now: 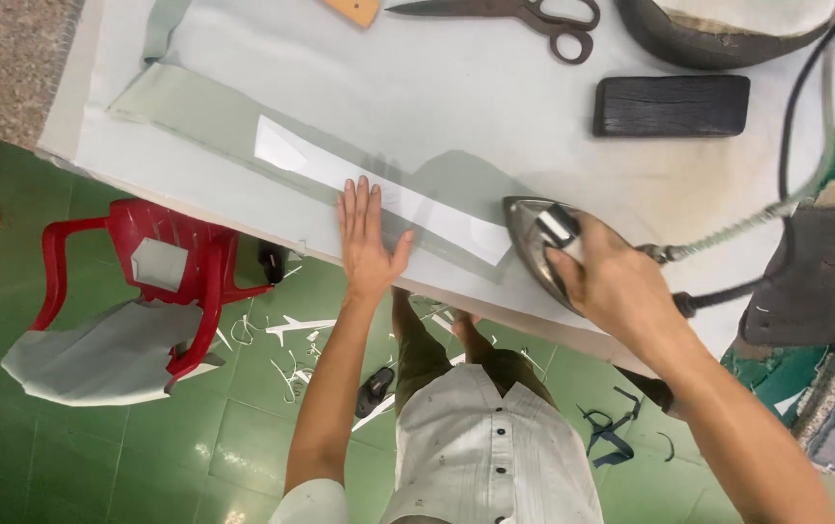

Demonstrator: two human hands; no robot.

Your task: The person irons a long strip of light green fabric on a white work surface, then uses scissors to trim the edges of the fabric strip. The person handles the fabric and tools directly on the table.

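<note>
Left hand (367, 238) lies flat on the worktop (194, 39), fingers spread and pressing down on a long strip of pale green cloth (204, 112) with a white strip (378, 189) laid along its middle. Right hand (611, 281) is wrapped around the handle of a metal iron (534, 233), fingers closed tight on the grip, the iron's nose resting at the right end of the white strip. The strip's long axis runs diagonally from upper left down to lower right, straight from the iron past the left hand, so the left palm sits just beside the iron's tip along that same line. Scissors (534, 15) and a dark block (671, 105) lie further back on the worktop, and a red chair (175, 272) stands below on the green floor (97, 446).
</note>
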